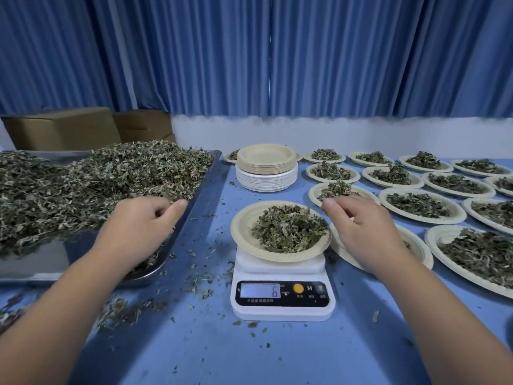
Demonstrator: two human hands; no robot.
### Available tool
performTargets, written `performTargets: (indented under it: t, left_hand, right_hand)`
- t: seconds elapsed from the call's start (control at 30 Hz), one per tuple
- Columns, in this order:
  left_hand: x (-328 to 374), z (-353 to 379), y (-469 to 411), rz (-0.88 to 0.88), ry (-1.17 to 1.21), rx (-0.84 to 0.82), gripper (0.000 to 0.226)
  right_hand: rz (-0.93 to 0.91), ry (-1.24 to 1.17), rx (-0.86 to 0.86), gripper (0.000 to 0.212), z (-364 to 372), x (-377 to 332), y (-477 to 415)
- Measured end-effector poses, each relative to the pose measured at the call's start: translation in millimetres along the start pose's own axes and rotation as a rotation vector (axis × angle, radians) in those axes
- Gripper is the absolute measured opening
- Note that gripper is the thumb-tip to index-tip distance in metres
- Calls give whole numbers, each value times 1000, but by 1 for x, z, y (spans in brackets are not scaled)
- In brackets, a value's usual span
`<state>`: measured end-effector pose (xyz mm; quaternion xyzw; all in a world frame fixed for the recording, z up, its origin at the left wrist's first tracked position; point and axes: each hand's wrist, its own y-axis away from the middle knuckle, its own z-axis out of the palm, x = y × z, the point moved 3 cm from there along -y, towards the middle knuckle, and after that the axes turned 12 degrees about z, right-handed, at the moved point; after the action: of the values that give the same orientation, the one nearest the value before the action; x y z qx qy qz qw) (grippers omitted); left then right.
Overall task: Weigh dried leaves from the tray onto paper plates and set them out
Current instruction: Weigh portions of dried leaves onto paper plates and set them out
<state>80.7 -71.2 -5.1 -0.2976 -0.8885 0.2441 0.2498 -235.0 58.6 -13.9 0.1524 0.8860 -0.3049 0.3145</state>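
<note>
Two hands are reaching out over the blue tabletop [249, 357]. The left hand [144, 223] is hanging over the right rim of the steel tray [50, 262] by the tabletop's left edge, its fingers curling in at the foot of the heap of dried leaves [111, 184]. I cannot tell whether it is grasping any. The right hand [361, 226] is hovering just beside the paper plate [244, 232] sitting on the white scale [281, 301], with its fingers curling downward and hiding the palm, so I cannot tell its grip either. That plate is carrying a small mound of leaves [288, 229], and the scale's display [274, 290] is showing a 6. The scale is standing mid-table, towards the near edge. A stack of empty plates [266, 168] is waiting towards the far edge. Filled plates [422, 204] are lying in rows towards the right edge, one of them partly under the right hand. Leaf crumbs [125, 309] are littering the tabletop beside the tray. Cardboard boxes [61, 129] are standing behind the tray, and a blue curtain [277, 51] is hanging beyond the far edge.
</note>
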Motion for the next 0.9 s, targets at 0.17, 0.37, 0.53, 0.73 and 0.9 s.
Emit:
performTargets:
  t: [0.17,0.37,0.53,0.73,0.9]
  left_hand:
    - [-33,0,11,-123,-94,-282,28]
    - [-46,-10,15,-231,-142,-428,25]
    - [-43,-17,21,-266,-102,-528,20]
    - [-43,-24,24,-238,-46,-572,26]
    - [-37,-22,27,-216,31,-649,30]
  right_hand:
    - [4,74,1,44,1,-7,3]
    - [41,54,-16,50,6,-10,7]
    - [68,-135,-23,36,5,-15,11]
    - [101,-156,23,29,1,-15,10]
    - [113,-156,23,28,1,-17,10]
